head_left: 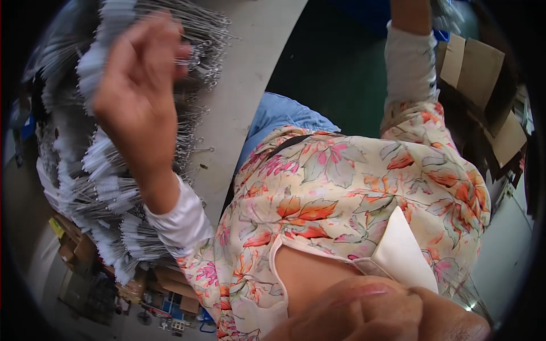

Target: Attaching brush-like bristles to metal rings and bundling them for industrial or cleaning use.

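My left hand is raised over a large heap of small wire brushes with white bristles and thin twisted metal stems ending in loops. Its fingers curl inward, slightly blurred, close to the looped ends. Whatever they may hold is too hidden to make out. My right forearm, in a white cuff, reaches up past the top edge, where the hand is cut off. One loose stem sticks out from the heap.
The heap lies on a pale table whose edge runs beside my lap. Open cardboard boxes stand at the right, near a blue container at the top. More cartons and assorted items sit lower left. The floor is dark green.
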`<state>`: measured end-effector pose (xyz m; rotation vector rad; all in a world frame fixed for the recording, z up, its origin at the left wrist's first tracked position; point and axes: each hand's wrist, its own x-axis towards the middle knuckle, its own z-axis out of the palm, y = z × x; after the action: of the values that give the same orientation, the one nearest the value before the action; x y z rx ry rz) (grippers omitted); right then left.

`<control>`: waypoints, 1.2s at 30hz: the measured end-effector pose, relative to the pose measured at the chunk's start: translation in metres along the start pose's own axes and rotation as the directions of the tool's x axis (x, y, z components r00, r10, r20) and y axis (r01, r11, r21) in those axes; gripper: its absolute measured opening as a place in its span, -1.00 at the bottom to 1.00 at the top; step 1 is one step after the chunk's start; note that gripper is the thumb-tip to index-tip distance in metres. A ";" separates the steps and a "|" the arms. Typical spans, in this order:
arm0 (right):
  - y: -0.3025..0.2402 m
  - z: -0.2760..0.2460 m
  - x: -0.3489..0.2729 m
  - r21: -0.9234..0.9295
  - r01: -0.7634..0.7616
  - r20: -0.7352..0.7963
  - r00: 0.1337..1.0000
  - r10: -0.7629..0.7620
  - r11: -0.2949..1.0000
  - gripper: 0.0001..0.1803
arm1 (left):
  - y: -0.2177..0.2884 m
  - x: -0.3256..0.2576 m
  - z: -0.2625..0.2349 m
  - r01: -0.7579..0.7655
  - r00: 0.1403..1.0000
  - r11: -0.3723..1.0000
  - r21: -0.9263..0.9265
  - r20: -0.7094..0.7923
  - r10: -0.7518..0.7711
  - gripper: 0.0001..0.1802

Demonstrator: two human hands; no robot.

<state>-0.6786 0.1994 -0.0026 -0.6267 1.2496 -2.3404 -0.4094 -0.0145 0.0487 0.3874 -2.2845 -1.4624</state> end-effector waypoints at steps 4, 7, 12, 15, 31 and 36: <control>0.101 -0.134 -0.109 0.334 -0.315 -0.220 0.891 0.398 0.888 -0.59 | -0.033 -0.069 0.018 0.244 0.965 0.962 0.122 0.064 -0.253 -0.76; 0.171 -0.140 -0.181 0.615 -0.420 -0.363 0.600 0.713 0.667 -0.48 | -0.043 -0.109 0.030 0.274 0.952 0.942 0.193 0.085 -0.295 -0.76; 0.240 -0.123 -0.229 0.814 -0.334 -0.410 0.246 0.878 0.474 -0.55 | -0.048 -0.137 0.052 0.350 0.928 0.930 0.112 0.094 -0.361 -0.78; 0.255 -0.099 -0.221 0.739 -0.514 -0.322 0.298 0.899 0.435 -0.59 | -0.052 -0.144 0.060 0.290 0.952 0.948 0.129 0.060 -0.299 -0.80; 0.216 -0.029 -0.261 0.452 -0.704 -0.455 0.347 0.820 0.548 -0.61 | -0.120 -0.150 0.061 -0.155 0.966 0.970 0.187 -0.175 0.188 -0.92; 0.163 -0.002 -0.280 0.060 -0.801 -0.682 0.403 0.610 0.596 -0.59 | -0.116 -0.150 0.057 -0.172 0.962 0.979 0.108 -0.195 0.191 -0.91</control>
<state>-0.4283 0.2709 -0.1953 0.6823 1.6987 -1.6084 -0.3019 0.0480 -0.1056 0.3278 -2.1628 -1.1766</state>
